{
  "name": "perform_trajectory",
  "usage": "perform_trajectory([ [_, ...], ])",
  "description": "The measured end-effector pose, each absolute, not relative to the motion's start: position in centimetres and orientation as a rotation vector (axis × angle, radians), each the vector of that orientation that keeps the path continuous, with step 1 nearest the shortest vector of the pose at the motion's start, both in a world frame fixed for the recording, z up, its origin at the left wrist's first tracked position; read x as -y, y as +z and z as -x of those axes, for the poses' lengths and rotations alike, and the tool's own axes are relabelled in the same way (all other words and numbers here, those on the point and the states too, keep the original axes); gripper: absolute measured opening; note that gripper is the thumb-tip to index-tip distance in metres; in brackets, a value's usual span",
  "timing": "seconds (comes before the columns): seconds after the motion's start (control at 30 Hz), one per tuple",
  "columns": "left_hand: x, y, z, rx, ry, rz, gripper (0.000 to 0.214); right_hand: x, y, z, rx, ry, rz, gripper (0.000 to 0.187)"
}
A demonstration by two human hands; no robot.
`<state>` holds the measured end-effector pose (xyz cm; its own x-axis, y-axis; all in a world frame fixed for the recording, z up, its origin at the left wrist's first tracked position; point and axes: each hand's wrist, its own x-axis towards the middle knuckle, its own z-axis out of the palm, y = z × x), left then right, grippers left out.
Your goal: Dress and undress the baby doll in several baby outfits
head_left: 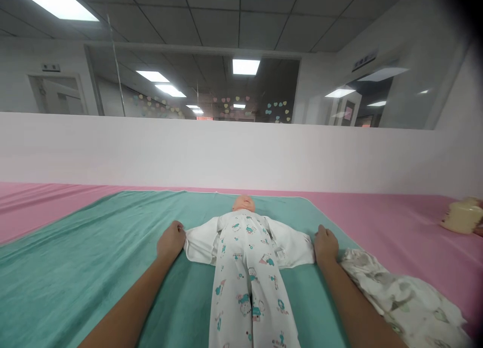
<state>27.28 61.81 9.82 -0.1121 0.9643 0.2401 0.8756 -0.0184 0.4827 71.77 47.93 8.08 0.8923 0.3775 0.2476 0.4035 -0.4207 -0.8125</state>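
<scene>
A baby doll (pixel 243 203) lies on its back on a teal towel (pixel 94 257), head pointing away from me. It wears white trousers with small printed animals (pixel 247 282) and an open white top (pixel 290 245) spread flat to both sides. My left hand (pixel 170 240) is closed in a pinch on the left edge of the top. My right hand (pixel 325 244) is closed on its right edge. Both forearms reach in from the bottom, one on each side of the doll's legs.
The towel lies on a pink sheet (pixel 396 227). A crumpled white patterned cloth (pixel 407 297) lies to the right of my right arm. A pale yellow object (pixel 463 216) sits at the far right. A white partition wall (pixel 241 154) stands behind.
</scene>
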Motion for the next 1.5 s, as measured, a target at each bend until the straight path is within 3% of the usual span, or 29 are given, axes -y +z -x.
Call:
perform_trajectory([
  [0.13,-61.2,10.3,-27.7,-2.043,0.881,-2.073,0.027,-48.3,8.2,-70.8,0.669,0.004,1.963,0.036],
  [0.27,-59.9,10.6,-29.8,-1.796,1.041,-2.562,0.031,-49.0,8.4,-68.3,0.912,0.115,1.805,0.047],
  [0.5,-57.3,9.3,-35.5,-1.412,0.926,-2.958,0.037,-50.0,9.2,-61.3,1.366,0.359,1.572,0.062],
  [0.73,-58.9,9.0,-36.3,-1.62,0.848,-2.824,0.043,-51.7,13.4,-54.9,1.669,0.259,1.471,0.053],
  [0.93,-59.8,9.3,-36.5,-1.713,0.785,-2.726,0.039,-56.8,16.1,-49.7,2.332,-0.181,1.807,0.036],
  [1.23,-60.2,9.0,-36.2,-1.689,0.844,-2.674,0.029,-63.4,15.7,-47.2,2.686,0.033,1.929,0.023],
  [1.5,-59.8,9.2,-36.2,-1.713,0.858,-2.676,0.034,-63.3,15.9,-47.8,2.709,0.076,1.919,0.031],
])
